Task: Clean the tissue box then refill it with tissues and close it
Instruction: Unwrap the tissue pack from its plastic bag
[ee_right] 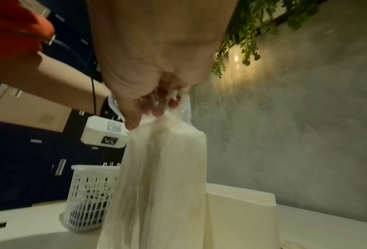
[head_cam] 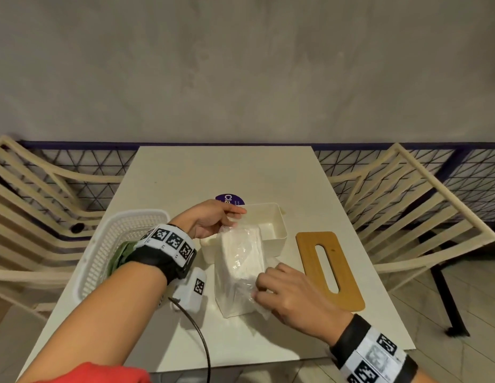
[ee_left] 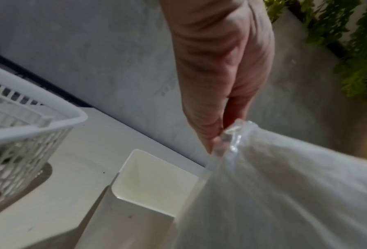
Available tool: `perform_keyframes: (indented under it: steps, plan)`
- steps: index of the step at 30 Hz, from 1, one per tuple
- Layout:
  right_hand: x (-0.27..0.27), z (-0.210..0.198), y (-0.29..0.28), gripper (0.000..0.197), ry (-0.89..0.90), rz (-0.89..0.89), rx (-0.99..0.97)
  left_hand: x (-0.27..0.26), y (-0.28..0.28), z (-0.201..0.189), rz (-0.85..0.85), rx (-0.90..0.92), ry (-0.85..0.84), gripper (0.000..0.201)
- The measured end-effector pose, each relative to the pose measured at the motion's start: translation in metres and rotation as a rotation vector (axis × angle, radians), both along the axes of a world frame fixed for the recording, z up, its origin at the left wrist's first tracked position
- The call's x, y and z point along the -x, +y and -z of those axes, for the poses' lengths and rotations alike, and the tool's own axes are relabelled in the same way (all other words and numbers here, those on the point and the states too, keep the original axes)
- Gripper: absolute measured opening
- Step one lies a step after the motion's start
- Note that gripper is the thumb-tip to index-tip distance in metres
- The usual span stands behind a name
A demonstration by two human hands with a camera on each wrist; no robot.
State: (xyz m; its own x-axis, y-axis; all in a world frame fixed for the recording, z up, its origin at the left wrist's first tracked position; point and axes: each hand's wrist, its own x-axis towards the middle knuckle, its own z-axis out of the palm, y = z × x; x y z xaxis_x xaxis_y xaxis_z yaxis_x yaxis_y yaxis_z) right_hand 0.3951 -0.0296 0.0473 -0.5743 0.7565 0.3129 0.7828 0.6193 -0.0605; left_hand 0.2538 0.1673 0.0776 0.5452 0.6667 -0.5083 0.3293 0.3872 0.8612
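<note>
A pack of white tissues (head_cam: 241, 261) in clear plastic wrap hangs tilted over the near end of the open cream tissue box (head_cam: 276, 221). My left hand (head_cam: 213, 221) pinches the far top edge of the wrap (ee_left: 227, 134); the box's bare inside (ee_left: 155, 183) shows below it. My right hand (head_cam: 285, 294) grips the near end of the wrap (ee_right: 157, 107), with the tissues (ee_right: 165, 176) hanging under it. The wooden lid (head_cam: 328, 268) with its long slot lies flat on the table to the right of the box.
A white slatted basket (head_cam: 122, 244) with green cloth inside stands left of the box. A purple round sticker (head_cam: 229, 200) lies behind the box. Cream slatted chairs (head_cam: 423, 217) flank the white table (head_cam: 185, 172). A grey wall rises behind.
</note>
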Motion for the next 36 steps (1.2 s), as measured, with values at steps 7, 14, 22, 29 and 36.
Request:
perform_keyframes:
  steps: [7,14,22,29,36]
  plan:
    - [-0.008,-0.004,-0.006,0.046,0.161,0.126,0.176,0.003,-0.044,-0.025,-0.188,-0.953,0.42,0.03]
    - [-0.016,0.002,-0.012,0.029,0.487,0.159,0.275,0.021,-0.096,-0.019,-0.064,-0.865,0.538,0.04]
    - [-0.012,-0.013,0.008,0.011,0.861,0.571,0.529,0.064,-0.077,0.004,-0.591,0.397,-0.284,0.02]
    - [-0.016,-0.01,0.022,0.032,0.722,0.694,0.623,0.065,-0.076,0.023,-0.474,0.518,-0.462,0.019]
    - [-0.047,-0.014,0.022,0.04,0.75,0.794,0.808,0.049,-0.085,0.03,0.407,-0.402,0.201,0.112]
